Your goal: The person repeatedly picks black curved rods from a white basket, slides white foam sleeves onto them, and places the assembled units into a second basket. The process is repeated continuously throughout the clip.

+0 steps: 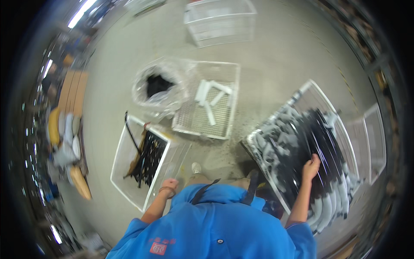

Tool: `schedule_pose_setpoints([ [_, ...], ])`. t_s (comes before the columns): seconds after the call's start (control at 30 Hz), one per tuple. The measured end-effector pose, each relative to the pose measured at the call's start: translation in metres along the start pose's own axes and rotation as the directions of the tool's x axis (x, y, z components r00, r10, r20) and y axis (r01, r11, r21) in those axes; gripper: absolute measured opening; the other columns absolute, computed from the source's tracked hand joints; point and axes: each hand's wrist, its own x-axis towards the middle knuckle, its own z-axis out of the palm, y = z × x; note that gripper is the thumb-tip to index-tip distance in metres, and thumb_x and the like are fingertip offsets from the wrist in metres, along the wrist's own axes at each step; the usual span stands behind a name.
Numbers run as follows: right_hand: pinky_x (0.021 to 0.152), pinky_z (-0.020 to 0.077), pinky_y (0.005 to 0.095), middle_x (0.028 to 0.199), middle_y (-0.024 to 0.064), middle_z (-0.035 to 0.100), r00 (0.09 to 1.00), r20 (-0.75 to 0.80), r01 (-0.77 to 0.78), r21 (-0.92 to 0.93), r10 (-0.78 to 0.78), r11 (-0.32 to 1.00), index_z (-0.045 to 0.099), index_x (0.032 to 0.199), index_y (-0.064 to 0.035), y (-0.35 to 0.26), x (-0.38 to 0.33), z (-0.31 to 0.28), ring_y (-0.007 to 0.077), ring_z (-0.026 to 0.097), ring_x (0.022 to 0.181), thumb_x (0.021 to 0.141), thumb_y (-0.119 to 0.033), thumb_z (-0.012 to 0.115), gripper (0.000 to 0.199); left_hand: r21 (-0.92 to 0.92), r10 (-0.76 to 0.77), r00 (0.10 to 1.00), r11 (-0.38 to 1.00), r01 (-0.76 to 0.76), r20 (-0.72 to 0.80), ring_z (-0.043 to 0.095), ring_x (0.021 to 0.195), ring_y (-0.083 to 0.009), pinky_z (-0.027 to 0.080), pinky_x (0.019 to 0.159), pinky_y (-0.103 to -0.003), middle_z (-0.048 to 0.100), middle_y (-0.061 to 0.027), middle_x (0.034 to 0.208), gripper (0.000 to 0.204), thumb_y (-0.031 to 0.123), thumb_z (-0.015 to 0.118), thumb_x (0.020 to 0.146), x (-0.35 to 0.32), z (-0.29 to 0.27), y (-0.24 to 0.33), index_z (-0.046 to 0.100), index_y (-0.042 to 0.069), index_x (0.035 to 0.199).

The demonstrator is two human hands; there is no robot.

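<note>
My right hand is at the crate on the right, its fingers curled on one of the long, glossy black parts. These parts lie side by side in a stack, with grey-white padding or wrapping at their ends. Motion blur hides exactly how the fingers sit. My left hand is loosely closed, with nothing visible in it, beside the wall of the white bin on the left. Inside that bin lie thin black strips.
Ahead stands a white mesh crate with several white pieces. Beside it is a clear plastic bag with black contents. Farther off is another white crate. Flat brown cartons line the left; shelving runs along the right.
</note>
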Motion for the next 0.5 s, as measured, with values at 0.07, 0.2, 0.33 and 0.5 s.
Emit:
schedule_pose_setpoints([
  [0.07, 0.089, 0.0501, 0.0413, 0.105, 0.0191, 0.065, 0.943, 0.220, 0.162, 0.352, -0.249, 0.922, 0.064, 0.109, 0.0008, -0.119, -0.055, 0.053, 0.0359, 0.063, 0.100, 0.087, 0.001, 0.055, 0.024, -0.107, 0.118, 0.993, 0.987, -0.119, -0.012, 0.067, 0.066, -0.0150, 0.051, 0.056, -0.029, 0.069, -0.0035, 0.075, 0.016, 0.019, 0.067, 0.083, 0.023, 0.006, -0.030, 0.070, 0.005, 0.089],
  [0.2, 0.085, 0.0530, 0.0431, 0.114, 0.0120, 0.067, 0.177, 0.704, 0.441, 0.568, -0.688, 0.695, 0.066, 0.114, -0.0120, -0.332, -0.174, 0.147, 0.0336, 0.064, 0.102, 0.085, -0.014, 0.057, 0.030, -0.274, 0.114, 0.991, 0.957, -0.092, 0.064, 0.066, 0.066, -0.0139, 0.052, 0.058, -0.029, 0.070, -0.0044, 0.078, 0.016, 0.019, 0.069, 0.083, 0.070, -0.021, -0.105, 0.070, 0.005, 0.092],
  [0.33, 0.089, 0.0505, 0.0472, 0.113, 0.0164, 0.066, -0.404, 0.821, 0.669, 0.566, -0.404, 0.483, 0.064, 0.121, -0.0144, -0.487, -0.272, 0.220, 0.0361, 0.063, 0.105, 0.087, -0.014, 0.052, 0.036, -0.541, -0.153, 0.988, 0.832, 0.121, -0.014, 0.065, 0.069, -0.0146, 0.050, 0.057, -0.029, 0.067, -0.0029, 0.077, 0.012, 0.014, 0.059, 0.087, 0.093, -0.080, -0.197, 0.068, 0.008, 0.088],
  [0.5, 0.086, 0.0514, 0.0487, 0.107, 0.0148, 0.068, -0.436, 0.810, 0.769, 0.562, -0.393, 0.304, 0.064, 0.114, -0.0128, -0.617, -0.345, 0.286, 0.0363, 0.065, 0.098, 0.087, -0.016, 0.052, 0.030, -0.374, -0.374, 0.919, 0.876, 0.305, -0.126, 0.069, 0.074, -0.0243, 0.054, 0.069, -0.039, 0.070, -0.0116, 0.080, 0.022, 0.022, 0.059, 0.083, 0.091, -0.101, -0.277, 0.070, 0.003, 0.084],
])
